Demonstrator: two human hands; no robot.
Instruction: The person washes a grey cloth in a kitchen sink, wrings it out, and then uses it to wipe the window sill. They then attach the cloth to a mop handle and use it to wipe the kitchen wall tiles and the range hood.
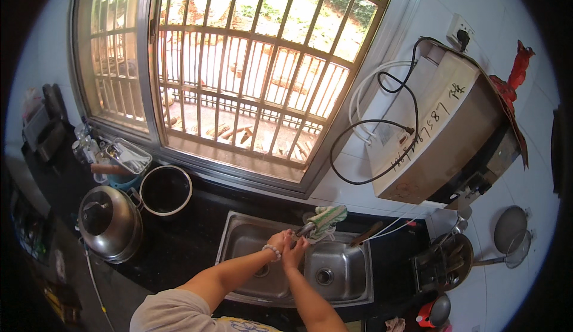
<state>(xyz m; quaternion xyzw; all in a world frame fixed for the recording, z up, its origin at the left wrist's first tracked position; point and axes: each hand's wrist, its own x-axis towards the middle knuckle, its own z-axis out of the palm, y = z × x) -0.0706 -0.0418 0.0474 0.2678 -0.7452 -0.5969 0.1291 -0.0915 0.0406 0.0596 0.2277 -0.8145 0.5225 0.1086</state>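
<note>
My left hand (pixel 277 240), with a pale bead bracelet at its wrist, meets my right hand (pixel 293 253) over the divider of a steel double-bowl sink (pixel 357 260). Both hands are closed in toward each other, right at the end of the metal tap (pixel 305 230). Some dark thing shows between the fingers; whether it is the tap's end or something held, I cannot make out. A green-and-white striped cloth (pixel 330 217) hangs over the tap. In the right bowl a drain (pixel 324 276) is visible, while my forearms cover part of the left bowl.
On the black counter at left stand a lidded steel pot (pixel 111 227), a dark-bottomed, pale-rimmed round pot (pixel 166 190) and a wire basket (pixel 129 156). A boxy wall heater (pixel 427 129) with loose cables hangs at right, above a utensil rack (pixel 444 263). A barred window (pixel 250 75) lies ahead.
</note>
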